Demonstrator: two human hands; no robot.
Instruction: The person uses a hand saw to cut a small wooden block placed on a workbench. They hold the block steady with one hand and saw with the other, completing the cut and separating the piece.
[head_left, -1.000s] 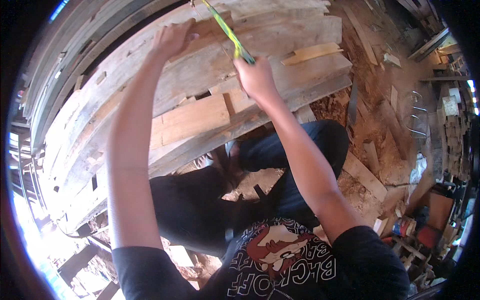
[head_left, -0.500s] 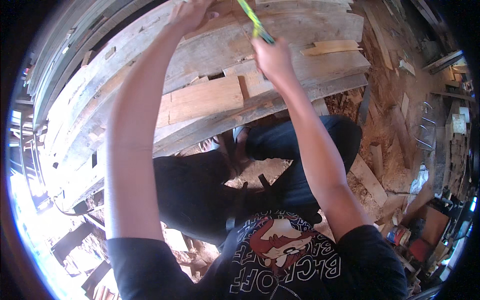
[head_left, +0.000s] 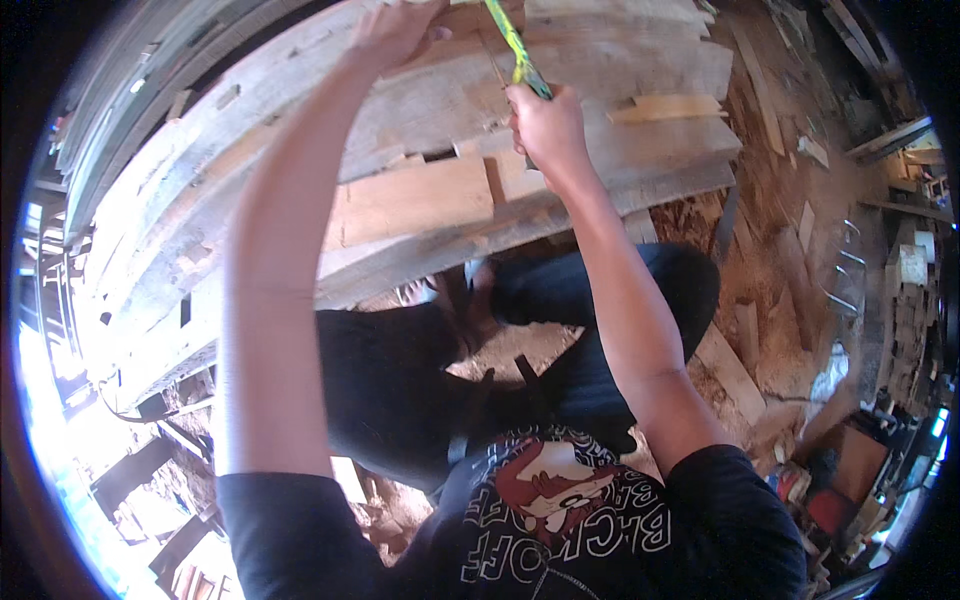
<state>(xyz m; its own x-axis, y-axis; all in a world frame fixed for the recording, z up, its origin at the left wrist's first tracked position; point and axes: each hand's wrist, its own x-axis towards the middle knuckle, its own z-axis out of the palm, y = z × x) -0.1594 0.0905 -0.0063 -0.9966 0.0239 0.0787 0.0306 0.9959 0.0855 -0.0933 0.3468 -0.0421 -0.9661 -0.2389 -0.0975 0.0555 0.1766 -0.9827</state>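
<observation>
My right hand point(head_left: 548, 128) is closed on the handle of a long hand tool point(head_left: 515, 45) with a yellow-green patterned body and a thin dark line beside it, perhaps a saw blade; the tool reaches out of view at the top. My left hand point(head_left: 400, 30) lies with fingers apart on the wood to the left of the tool, partly cut off by the top edge. Weathered grey planks point(head_left: 640, 70) stretch under both hands, with a lighter board point(head_left: 410, 200) on their near side and a small pale offcut point(head_left: 660, 108) to the right of my right hand.
My bent legs point(head_left: 650, 300) are below the planks. Offcuts and sawdust point(head_left: 770, 300) cover the ground at right, with bent metal rods point(head_left: 850, 265), a white bag point(head_left: 830, 375) and stacked wood point(head_left: 905, 320). More long timber point(head_left: 120, 110) lies at the upper left.
Both hands and the tool appear further right and higher in view than a second ago, as does the camera's view of the planks. Over the last half second the right hand has shifted slightly down.
</observation>
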